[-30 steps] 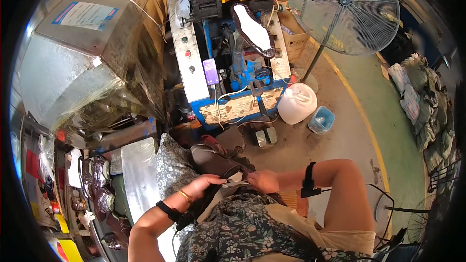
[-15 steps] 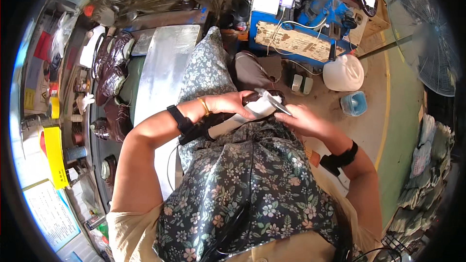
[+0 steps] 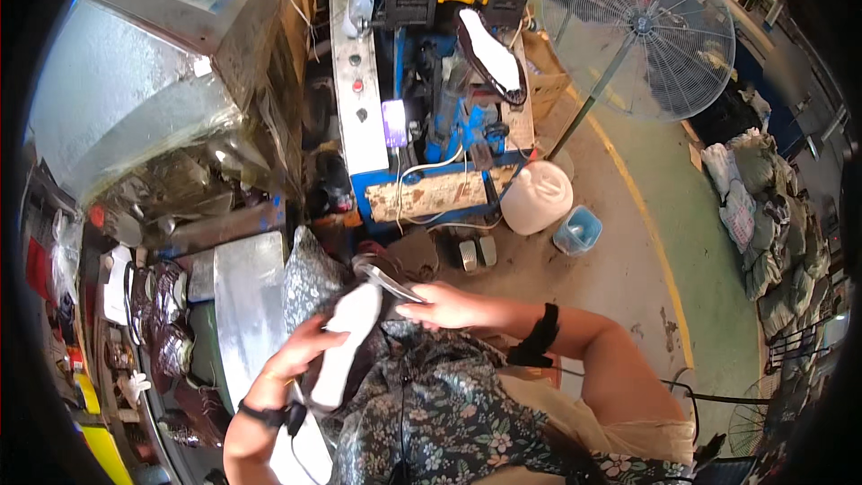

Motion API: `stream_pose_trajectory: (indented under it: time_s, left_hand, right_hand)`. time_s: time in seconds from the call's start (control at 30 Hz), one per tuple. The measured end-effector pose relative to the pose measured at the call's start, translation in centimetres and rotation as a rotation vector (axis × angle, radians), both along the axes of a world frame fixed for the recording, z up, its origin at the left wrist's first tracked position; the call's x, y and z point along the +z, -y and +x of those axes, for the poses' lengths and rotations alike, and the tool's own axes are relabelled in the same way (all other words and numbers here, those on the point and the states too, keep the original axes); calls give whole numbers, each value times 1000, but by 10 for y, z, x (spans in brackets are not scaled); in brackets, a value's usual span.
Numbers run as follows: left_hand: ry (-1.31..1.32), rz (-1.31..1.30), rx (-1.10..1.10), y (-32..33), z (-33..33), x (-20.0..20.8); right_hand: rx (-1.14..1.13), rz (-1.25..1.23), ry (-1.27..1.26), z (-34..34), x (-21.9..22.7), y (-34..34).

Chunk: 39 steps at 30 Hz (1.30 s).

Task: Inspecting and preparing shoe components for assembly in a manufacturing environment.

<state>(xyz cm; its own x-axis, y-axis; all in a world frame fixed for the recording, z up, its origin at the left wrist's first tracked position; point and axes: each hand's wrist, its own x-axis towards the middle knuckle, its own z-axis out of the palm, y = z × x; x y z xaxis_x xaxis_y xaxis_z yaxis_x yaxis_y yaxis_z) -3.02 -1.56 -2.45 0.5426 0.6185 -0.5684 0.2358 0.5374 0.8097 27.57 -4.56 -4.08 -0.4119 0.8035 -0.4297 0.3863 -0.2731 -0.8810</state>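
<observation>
My left hand (image 3: 301,352) grips a dark brown shoe upper with a white underside (image 3: 348,341), turned bottom up over my lap, thumb lying across the white face. My right hand (image 3: 442,307) is closed around a slim silver metal hand tool (image 3: 395,286). The tool's far end is by the shoe's upper tip; blur hides its exact kind and whether it touches. Beneath both hands lies a dark floral apron (image 3: 458,404).
A blue machine (image 3: 431,193) stands ahead, another white-bottomed shoe (image 3: 492,54) on it. A white jug (image 3: 537,198), blue tub (image 3: 577,232) and large fan (image 3: 639,22) are to the right. At left are a metal-topped bench (image 3: 247,305) and several brown shoes (image 3: 171,323).
The view has swung up and to the right, bringing more of the machine and fan into sight. The shoe's white underside now faces up more fully, and the tool lies beyond its upper end.
</observation>
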Motion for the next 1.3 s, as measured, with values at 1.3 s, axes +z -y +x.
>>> stream_pose_trajectory:
  time_s: [1.3]
  left_hand:
    - [-609,1049,179,71,12,-16]
  right_hand:
    - [-853,1235,720,192,133,-243]
